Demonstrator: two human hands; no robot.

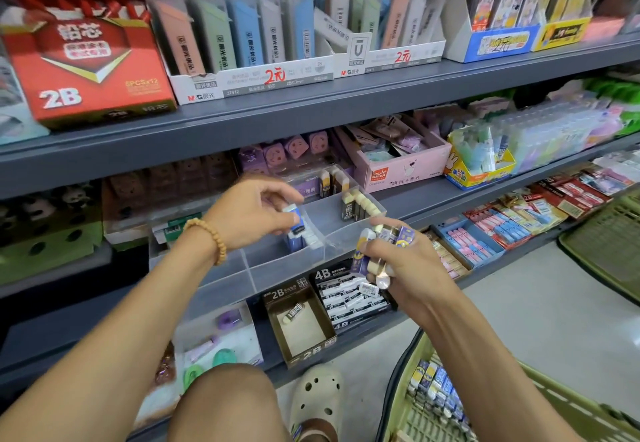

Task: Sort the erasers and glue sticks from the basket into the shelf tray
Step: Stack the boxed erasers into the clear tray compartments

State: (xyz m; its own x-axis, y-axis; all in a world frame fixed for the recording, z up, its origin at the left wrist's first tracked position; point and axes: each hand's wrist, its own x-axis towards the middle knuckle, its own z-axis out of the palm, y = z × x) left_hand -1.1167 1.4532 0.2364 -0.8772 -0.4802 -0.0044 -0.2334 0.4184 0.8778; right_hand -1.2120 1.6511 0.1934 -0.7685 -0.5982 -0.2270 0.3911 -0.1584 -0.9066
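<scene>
A: Over the clear divided shelf tray, middle shelf — left hand pinches a blue-sleeved eraser at its top end and holds it at the tray's centre compartment, beside a short row of like erasers already standing there.

B: Right hand?

A: Right hand is curled round a small bundle of erasers, purple-and-white sleeves with cream ends, held just off the tray's front right corner. More stock lies in the green basket at lower right.

B: How to seat this one well?

A: My judgement — keep it upright, sleeve facing the same way as its neighbours, slide it down flush against the row, and release only once it stands without leaning. Fingertips should stay high on the eraser so they clear the thin partition wall.

B: Appearance of the piece?

A: Small rectangular block, blue paper sleeve, white rubber showing at the upper end. Print on the sleeve is too blurred to read. No glue sticks that I can make out in either hand.
</scene>
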